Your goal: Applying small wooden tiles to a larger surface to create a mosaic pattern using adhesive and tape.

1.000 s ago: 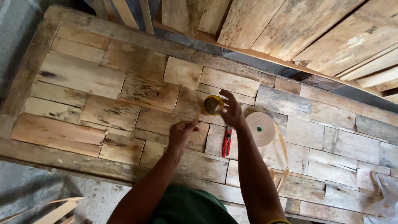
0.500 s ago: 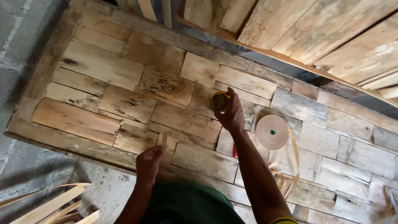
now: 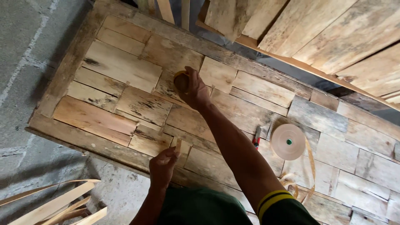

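Gripping: right hand (image 3: 195,88), fingers curled round a small brown roll (image 3: 181,82), centre-left of frame, pressed on the plank panel (image 3: 121,66).
Left hand (image 3: 163,163): fingertips pinching a thin wood sliver (image 3: 178,145), lower centre.
Risk: the stretched arm could slip the roll sideways; the sliver may snap.
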